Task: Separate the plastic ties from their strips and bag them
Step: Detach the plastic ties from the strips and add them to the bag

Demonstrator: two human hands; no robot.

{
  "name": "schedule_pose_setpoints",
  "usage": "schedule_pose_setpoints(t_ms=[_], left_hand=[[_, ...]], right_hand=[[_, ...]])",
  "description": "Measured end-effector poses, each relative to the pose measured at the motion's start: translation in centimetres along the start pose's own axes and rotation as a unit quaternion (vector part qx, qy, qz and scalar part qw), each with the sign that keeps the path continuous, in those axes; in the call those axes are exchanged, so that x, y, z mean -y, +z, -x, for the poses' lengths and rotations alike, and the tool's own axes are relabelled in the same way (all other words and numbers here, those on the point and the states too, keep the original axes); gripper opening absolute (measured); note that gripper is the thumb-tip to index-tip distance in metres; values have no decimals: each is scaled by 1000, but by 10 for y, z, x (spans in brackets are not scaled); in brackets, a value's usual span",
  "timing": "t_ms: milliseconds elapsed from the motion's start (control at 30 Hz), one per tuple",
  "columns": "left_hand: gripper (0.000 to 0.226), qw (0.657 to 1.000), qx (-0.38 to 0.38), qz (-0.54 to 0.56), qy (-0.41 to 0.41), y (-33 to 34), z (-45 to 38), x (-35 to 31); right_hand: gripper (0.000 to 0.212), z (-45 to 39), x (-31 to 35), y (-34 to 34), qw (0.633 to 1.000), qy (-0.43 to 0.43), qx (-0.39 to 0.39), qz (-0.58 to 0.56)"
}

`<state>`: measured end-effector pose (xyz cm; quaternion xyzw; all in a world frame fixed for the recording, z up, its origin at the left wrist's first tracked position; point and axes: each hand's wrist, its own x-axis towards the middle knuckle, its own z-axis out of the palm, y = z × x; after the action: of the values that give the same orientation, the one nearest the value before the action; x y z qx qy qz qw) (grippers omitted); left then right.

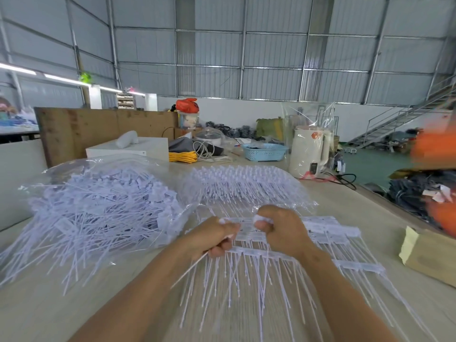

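Several strips of white plastic ties (328, 233) lie fanned on the table in front of me, tails pointing toward me. My left hand (212, 236) grips a loose white tie, whose tail sticks out down-left. My right hand (281, 230) pinches the head end of a tie strip, close beside the left hand. On the left, a clear plastic bag (103, 203) lies open and holds a big heap of loose ties. Behind my hands sits a second clear bag of tie strips (246, 186).
A cardboard box (429, 255) stands at the right table edge. A white kettle (309, 151), a blue basket (265, 151), yellow cable (182, 157) and a white box (128, 149) crowd the far side. The table drops off to the right above dark bundles.
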<state>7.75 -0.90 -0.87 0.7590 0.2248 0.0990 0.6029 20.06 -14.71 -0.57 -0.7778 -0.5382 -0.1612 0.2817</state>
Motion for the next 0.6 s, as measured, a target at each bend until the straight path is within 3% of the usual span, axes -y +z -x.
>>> schedule_pose_setpoints(t_ms=[133, 300, 467, 533, 600], left_hand=[[30, 981, -24, 191, 19, -2, -8, 2], [39, 968, -43, 248, 6, 9, -8, 4], [74, 952, 29, 303, -32, 21, -7, 2], [74, 947, 78, 311, 11, 25, -5, 1], [59, 950, 86, 296, 51, 28, -3, -1]], right_hand=[[17, -2, -10, -13, 978, 110, -76, -158], [15, -5, 7, -20, 987, 18, -136, -81], [21, -6, 27, -10, 989, -89, -106, 50], [20, -5, 31, -2, 993, -97, -64, 26], [22, -3, 30, 7, 996, -83, -19, 15]])
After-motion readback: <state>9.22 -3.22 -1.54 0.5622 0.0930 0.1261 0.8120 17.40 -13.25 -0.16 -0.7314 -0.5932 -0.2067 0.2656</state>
